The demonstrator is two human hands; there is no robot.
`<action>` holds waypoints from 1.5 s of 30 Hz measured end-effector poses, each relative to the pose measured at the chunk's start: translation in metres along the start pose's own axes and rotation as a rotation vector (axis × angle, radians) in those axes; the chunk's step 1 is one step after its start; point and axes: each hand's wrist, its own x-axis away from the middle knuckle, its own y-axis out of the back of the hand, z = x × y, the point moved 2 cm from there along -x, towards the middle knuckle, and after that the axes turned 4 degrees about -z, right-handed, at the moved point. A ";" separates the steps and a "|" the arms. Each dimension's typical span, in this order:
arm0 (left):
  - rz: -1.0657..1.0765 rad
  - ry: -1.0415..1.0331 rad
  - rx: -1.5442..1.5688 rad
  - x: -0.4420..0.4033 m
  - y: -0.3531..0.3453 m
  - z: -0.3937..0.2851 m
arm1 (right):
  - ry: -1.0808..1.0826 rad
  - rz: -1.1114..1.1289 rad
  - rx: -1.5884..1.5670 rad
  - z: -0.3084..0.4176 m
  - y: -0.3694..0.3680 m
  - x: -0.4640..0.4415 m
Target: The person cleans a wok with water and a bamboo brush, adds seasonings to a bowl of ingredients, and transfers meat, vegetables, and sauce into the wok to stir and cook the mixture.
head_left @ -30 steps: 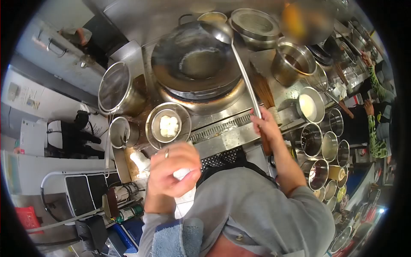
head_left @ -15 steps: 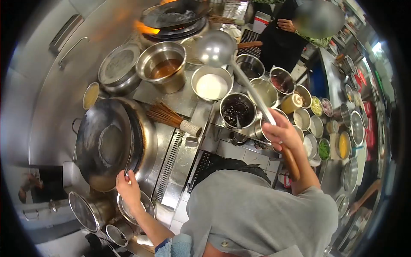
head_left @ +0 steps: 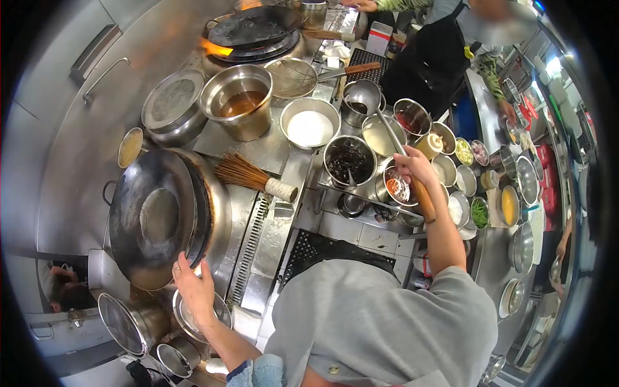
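My right hand [head_left: 416, 166] is wrapped round the ladle [head_left: 389, 126], near where its metal shaft meets the wooden handle. The ladle's bowl hangs at the mouth of a steel pot [head_left: 354, 118] among the sauce containers. My left hand [head_left: 195, 284] is at the near rim of a black wok [head_left: 158, 213], with thumb and fingers apart. Whether the fingertips touch the rim is hard to see. The wok sits tilted on its burner, with nothing visible inside. A bamboo brush [head_left: 251, 177] lies on the counter beside it.
A pot of brown liquid [head_left: 238, 103], a bowl of white contents [head_left: 309, 126] and a mesh strainer [head_left: 290, 77] stand further back. Flames [head_left: 216, 48] burn by a second wok [head_left: 258, 27]. A co-worker in a black apron [head_left: 422, 61] stands across. Several ingredient bowls line the right.
The ladle has come down from high over the counter to the sauce pots, my right hand shifting with it. My left fingers have spread from a pinch at the wok's rim.
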 end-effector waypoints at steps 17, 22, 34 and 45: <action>0.007 -0.123 0.723 0.054 0.032 -0.040 | -0.028 0.229 -0.453 0.068 -0.061 0.098; 0.016 -0.547 1.068 0.066 0.068 -0.053 | -0.138 0.615 -0.423 0.073 -0.146 0.088; -0.085 -1.067 1.641 0.115 0.182 -0.074 | 0.089 1.057 0.446 0.021 -0.426 0.029; -0.434 -1.048 1.831 0.117 0.186 -0.082 | 0.852 0.948 1.099 -0.010 -0.459 0.049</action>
